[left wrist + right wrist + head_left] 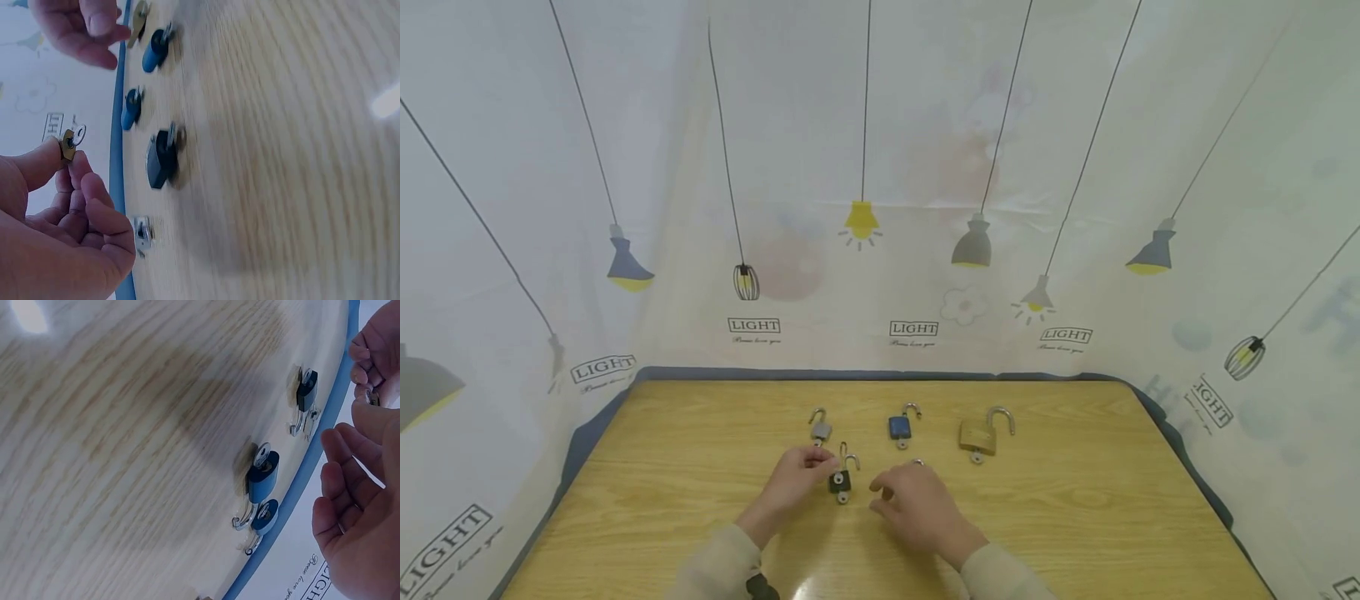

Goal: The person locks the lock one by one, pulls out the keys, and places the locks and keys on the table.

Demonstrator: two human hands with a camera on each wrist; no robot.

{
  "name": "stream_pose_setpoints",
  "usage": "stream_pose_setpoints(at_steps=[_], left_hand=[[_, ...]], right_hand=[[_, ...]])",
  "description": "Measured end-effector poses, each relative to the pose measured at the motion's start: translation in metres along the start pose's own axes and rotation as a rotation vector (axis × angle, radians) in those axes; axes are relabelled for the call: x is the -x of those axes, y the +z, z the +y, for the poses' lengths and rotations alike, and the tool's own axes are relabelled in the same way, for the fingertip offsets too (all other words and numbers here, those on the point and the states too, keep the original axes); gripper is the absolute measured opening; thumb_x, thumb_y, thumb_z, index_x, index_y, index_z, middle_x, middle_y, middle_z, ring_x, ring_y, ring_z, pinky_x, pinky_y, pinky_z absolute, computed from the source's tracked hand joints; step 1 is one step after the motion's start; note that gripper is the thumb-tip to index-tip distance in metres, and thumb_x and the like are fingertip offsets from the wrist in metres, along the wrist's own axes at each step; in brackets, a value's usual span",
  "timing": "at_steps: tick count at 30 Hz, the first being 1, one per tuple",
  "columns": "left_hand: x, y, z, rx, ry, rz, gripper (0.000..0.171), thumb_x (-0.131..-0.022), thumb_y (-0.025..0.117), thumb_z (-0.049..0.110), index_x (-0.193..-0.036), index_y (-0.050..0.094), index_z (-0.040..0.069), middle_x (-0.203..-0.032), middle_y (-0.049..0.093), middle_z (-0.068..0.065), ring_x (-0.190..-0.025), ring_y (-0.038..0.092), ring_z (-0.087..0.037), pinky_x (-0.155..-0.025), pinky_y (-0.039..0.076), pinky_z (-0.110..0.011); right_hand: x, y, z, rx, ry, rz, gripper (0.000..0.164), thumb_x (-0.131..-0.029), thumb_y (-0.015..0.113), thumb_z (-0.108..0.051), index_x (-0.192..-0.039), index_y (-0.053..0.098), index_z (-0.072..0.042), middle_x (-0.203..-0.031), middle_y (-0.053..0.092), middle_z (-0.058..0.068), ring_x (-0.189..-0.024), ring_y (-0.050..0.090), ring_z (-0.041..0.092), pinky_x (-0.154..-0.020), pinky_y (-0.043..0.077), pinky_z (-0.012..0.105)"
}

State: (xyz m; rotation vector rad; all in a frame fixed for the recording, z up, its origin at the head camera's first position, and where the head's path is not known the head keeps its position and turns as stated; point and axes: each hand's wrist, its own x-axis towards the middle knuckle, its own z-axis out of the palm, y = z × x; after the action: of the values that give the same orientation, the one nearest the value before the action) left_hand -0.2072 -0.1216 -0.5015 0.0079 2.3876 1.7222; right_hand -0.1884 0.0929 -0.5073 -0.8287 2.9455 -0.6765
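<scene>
My left hand (796, 482) pinches a small brass padlock (66, 147) between thumb and forefinger, with a key (79, 134) in its keyhole. It is raised above the table, and in the head view it overlaps a black padlock (162, 164). Its other fingers are loosely curled. To the right, my right hand (921, 507) hovers with bent, relaxed fingers and nothing seen in its grasp. Behind the right hand in the head view, a blue padlock (262, 478) is mostly hidden; it has a key and a raised shackle in the right wrist view.
Farther back on the wooden table (1075, 500) lie a silver padlock (822, 431), another blue padlock (899, 427) and a large brass padlock (978, 438), all with shackles open and keys in. A lamp-printed curtain (820, 350) surrounds the table's back and sides.
</scene>
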Motion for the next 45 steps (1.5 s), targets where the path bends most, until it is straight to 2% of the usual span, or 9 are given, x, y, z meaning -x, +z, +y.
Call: stream_pose_setpoints(at_steps=[6,10,12,14,19,22,29,39,45], left_hand=[[0.006,0.015,0.002,-0.018,0.026,-0.085,0.025,-0.094,0.061,0.024,-0.104,0.062,0.002,-0.099,0.061,-0.008,-0.088,0.054,-0.019,-0.077,0.048,-0.038],[0.009,0.025,0.001,-0.009,0.07,-0.121,0.024,-0.092,0.063,0.025,-0.1,0.062,0.002,-0.095,0.062,-0.007,-0.083,0.055,-0.019,-0.073,0.048,-0.037],[0.01,0.03,0.002,-0.002,0.089,-0.138,0.022,-0.092,0.063,0.023,-0.099,0.062,0.002,-0.093,0.062,-0.006,-0.082,0.055,-0.018,-0.071,0.047,-0.035],[0.015,0.033,0.011,0.001,0.101,-0.151,0.02,-0.093,0.062,0.02,-0.099,0.063,0.001,-0.093,0.063,-0.007,-0.082,0.055,-0.018,-0.071,0.046,-0.035],[0.021,0.042,0.019,0.002,0.124,-0.158,0.02,-0.094,0.06,0.019,-0.103,0.062,0.002,-0.098,0.062,-0.008,-0.088,0.057,-0.018,-0.077,0.048,-0.038],[0.016,0.048,0.01,0.0,0.141,-0.165,0.022,-0.094,0.06,0.024,-0.105,0.061,0.005,-0.101,0.06,-0.006,-0.091,0.057,-0.018,-0.078,0.047,-0.037],[0.016,0.053,0.012,0.002,0.132,-0.179,0.027,-0.093,0.061,0.03,-0.104,0.061,0.006,-0.101,0.06,-0.006,-0.091,0.054,-0.018,-0.076,0.046,-0.035],[0.017,0.056,0.012,0.087,0.056,-0.149,0.031,-0.091,0.065,0.029,-0.105,0.059,0.002,-0.095,0.064,-0.007,-0.087,0.057,-0.018,-0.08,0.049,-0.039],[0.016,0.055,0.01,0.115,0.045,-0.156,0.032,-0.088,0.069,0.024,-0.109,0.061,0.0,-0.101,0.063,-0.008,-0.091,0.058,-0.017,-0.083,0.05,-0.04]], right_hand=[[0.002,-0.006,0.007,-0.038,0.051,0.058,0.018,-0.089,0.067,-0.029,-0.101,0.07,-0.016,-0.082,0.064,-0.013,-0.076,0.054,0.004,-0.076,0.047,0.035],[0.0,-0.015,0.011,-0.095,0.123,0.101,0.012,-0.09,0.065,-0.03,-0.091,0.069,-0.019,-0.078,0.061,-0.013,-0.068,0.05,0.004,-0.063,0.046,0.028],[-0.003,-0.02,0.012,-0.148,0.166,0.114,0.014,-0.092,0.063,-0.033,-0.088,0.068,-0.02,-0.076,0.06,-0.012,-0.065,0.05,0.004,-0.058,0.044,0.026],[-0.005,-0.025,0.012,-0.207,0.204,0.126,0.021,-0.093,0.06,-0.038,-0.087,0.067,-0.019,-0.074,0.059,-0.01,-0.063,0.05,0.006,-0.054,0.043,0.025],[-0.007,-0.035,0.011,-0.335,0.268,0.112,0.032,-0.093,0.057,-0.044,-0.084,0.066,-0.015,-0.074,0.061,-0.005,-0.062,0.051,0.011,-0.055,0.043,0.029],[-0.006,-0.037,0.011,-0.376,0.264,0.093,0.031,-0.092,0.059,-0.043,-0.081,0.065,-0.015,-0.074,0.062,-0.004,-0.062,0.051,0.012,-0.055,0.043,0.03],[-0.008,-0.036,0.009,-0.463,0.245,0.077,0.02,-0.093,0.061,-0.029,-0.08,0.064,-0.014,-0.073,0.062,-0.002,-0.062,0.049,0.012,-0.055,0.042,0.029],[-0.01,-0.035,0.005,-0.416,0.209,0.115,0.012,-0.093,0.058,-0.02,-0.085,0.066,-0.015,-0.078,0.062,-0.005,-0.069,0.053,0.011,-0.062,0.047,0.03],[-0.01,-0.035,0.005,-0.41,0.14,0.107,0.01,-0.095,0.058,-0.018,-0.087,0.064,-0.016,-0.08,0.061,-0.006,-0.071,0.053,0.011,-0.063,0.046,0.03]])
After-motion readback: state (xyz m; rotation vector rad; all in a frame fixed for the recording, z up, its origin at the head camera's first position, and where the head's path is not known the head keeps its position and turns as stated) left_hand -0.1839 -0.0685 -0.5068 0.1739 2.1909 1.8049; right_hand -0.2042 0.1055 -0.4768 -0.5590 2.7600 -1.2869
